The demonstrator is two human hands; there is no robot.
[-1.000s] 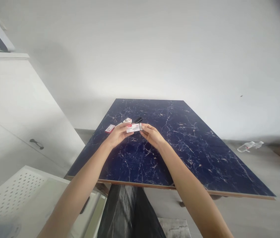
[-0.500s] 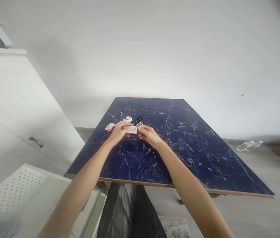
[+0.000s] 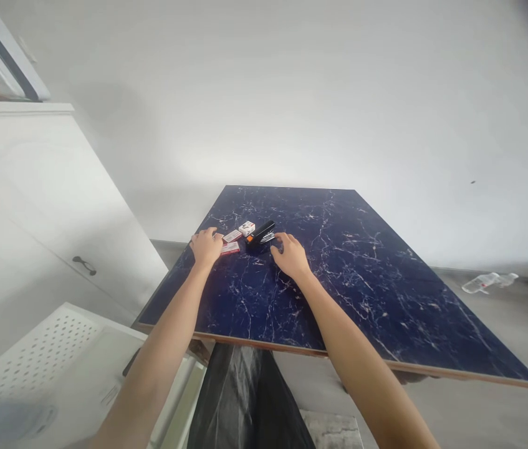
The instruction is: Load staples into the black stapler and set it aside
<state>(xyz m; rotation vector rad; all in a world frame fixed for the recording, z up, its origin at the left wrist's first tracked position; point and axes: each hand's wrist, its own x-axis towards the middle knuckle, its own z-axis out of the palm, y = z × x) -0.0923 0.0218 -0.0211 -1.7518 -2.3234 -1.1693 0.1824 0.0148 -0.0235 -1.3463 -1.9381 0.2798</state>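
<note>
On the dark blue marbled table (image 3: 348,280), my left hand (image 3: 207,246) rests over the left end of the small boxes, its fingers apart. A red and white box (image 3: 230,248) lies just right of it, with another flat box (image 3: 232,236) behind. Farther back sits a white box (image 3: 247,228). A black stapler (image 3: 260,233) with an orange part at its near end lies to the right of the boxes. My right hand (image 3: 290,252) is open, its fingertips beside the stapler's metal part.
A white cabinet (image 3: 48,206) stands at the left, with a white perforated surface (image 3: 43,355) below it. Clear plastic bottles (image 3: 483,282) lie on the floor at the right. A pale wall rises behind the table.
My hands have moved apart. The red and white box held between them now lies on the table near my left hand. The stapler shows more fully, and the view has shifted slightly.
</note>
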